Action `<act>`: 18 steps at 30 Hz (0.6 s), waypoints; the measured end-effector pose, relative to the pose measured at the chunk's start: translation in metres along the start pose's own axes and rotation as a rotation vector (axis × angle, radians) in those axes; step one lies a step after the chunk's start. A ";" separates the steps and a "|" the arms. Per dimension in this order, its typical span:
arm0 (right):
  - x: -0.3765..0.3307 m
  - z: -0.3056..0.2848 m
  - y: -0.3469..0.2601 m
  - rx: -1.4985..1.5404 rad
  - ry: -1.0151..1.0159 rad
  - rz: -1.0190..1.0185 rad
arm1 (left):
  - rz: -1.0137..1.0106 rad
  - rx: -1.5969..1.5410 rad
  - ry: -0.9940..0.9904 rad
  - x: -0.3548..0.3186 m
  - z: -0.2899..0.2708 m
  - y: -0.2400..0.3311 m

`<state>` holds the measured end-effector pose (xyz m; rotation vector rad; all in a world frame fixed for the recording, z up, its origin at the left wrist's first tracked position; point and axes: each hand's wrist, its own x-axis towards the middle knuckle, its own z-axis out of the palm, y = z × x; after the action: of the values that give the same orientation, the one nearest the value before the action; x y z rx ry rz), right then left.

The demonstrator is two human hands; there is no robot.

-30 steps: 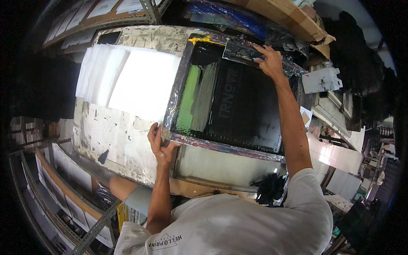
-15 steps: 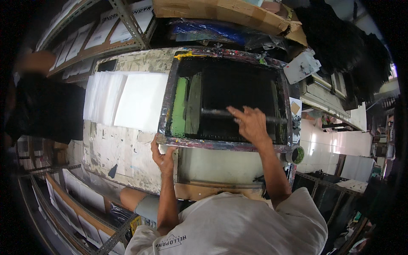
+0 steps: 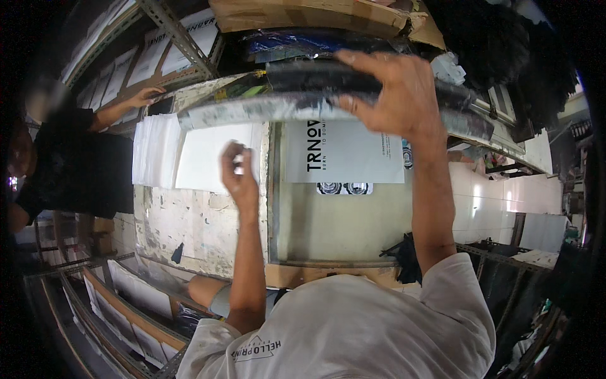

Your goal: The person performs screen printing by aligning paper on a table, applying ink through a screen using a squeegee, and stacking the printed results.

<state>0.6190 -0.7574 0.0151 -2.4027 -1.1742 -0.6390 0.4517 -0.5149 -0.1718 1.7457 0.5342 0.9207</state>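
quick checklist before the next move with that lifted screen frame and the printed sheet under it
1. Right hand grips the near edge of the raised screen frame: ok.
2. Left hand is off the frame, below its edge, fingers curled: not ok if two-handed support is wanted.
3. Printed sheet lies flat on the table, uncovered by the frame: ok.
4. Print is clean and dry: cannot tell.
5. Stack of blank white sheets lies left of the printed sheet, within the left hand's side: ok.
6. Co-worker's hand rests at the table's far left corner, apart from the frame: ok.
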 end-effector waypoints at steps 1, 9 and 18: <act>0.011 0.002 0.005 0.037 -0.041 0.032 | -0.051 0.168 -0.067 -0.013 0.007 -0.017; 0.044 -0.014 0.008 0.025 -0.042 0.089 | 0.140 0.647 -0.114 -0.097 0.049 -0.091; 0.054 -0.040 -0.008 0.083 -0.115 0.141 | -0.408 0.011 -0.113 -0.073 0.061 -0.062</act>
<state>0.6331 -0.7397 0.0792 -2.4518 -1.0425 -0.4054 0.4607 -0.5814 -0.2629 1.6061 0.7857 0.5293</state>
